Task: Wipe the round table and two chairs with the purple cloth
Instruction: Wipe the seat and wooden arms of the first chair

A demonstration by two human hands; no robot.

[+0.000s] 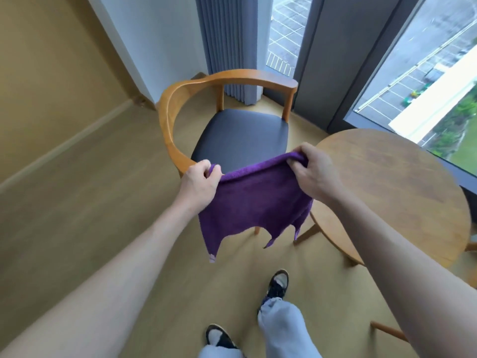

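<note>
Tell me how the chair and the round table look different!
The chair has a dark padded seat, while the round table has a bare wooden top. The chair has a curved wooden rail wrapping round its back and sides; the table is just a flat circle on legs. The chair stands ahead of the person, the table off to the right. Both are made of similar warm brown wood and stand on the same floor by the window.

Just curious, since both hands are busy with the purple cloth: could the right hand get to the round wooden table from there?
Probably yes. The round wooden table lies just beside the right hand with nothing between, though its fingers grip the purple cloth.
</note>
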